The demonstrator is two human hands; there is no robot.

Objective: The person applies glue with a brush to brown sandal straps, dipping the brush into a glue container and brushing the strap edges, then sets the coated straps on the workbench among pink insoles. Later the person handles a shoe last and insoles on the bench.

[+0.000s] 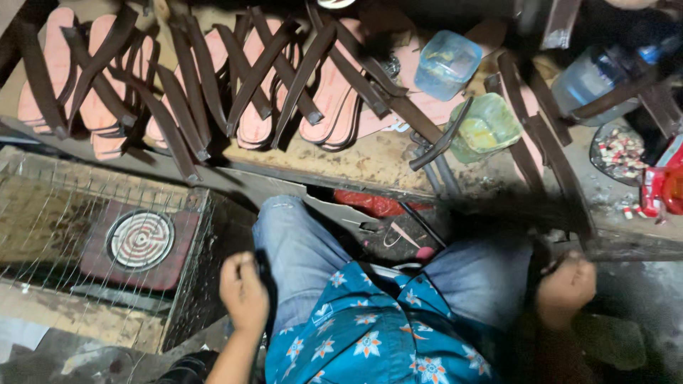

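1. Left hand closes around a dark strap beside the left knee of the blue jeans, fingers curled over it, forearm coming up from the lower edge.
2. Right hand, blurred, is clenched by the right knee, and a long dark strap sweeps up and away from it; whether the fist actually grips that strap cannot be told.
3. Just beyond the knees runs a worn wooden bench, blocking the way forward, with a red object tucked beneath its edge.
4. Farther out on the bench lie rows of pink sandal soles, crossed by dark brown straps.
5. Beyond the right hand stand a clear blue plastic tub and a green tub, with a plastic bottle past them.
6. Outside the left hand sits a wire cage over a round coil heater.
7. A blue floral shirt fills the near foreground between both arms.
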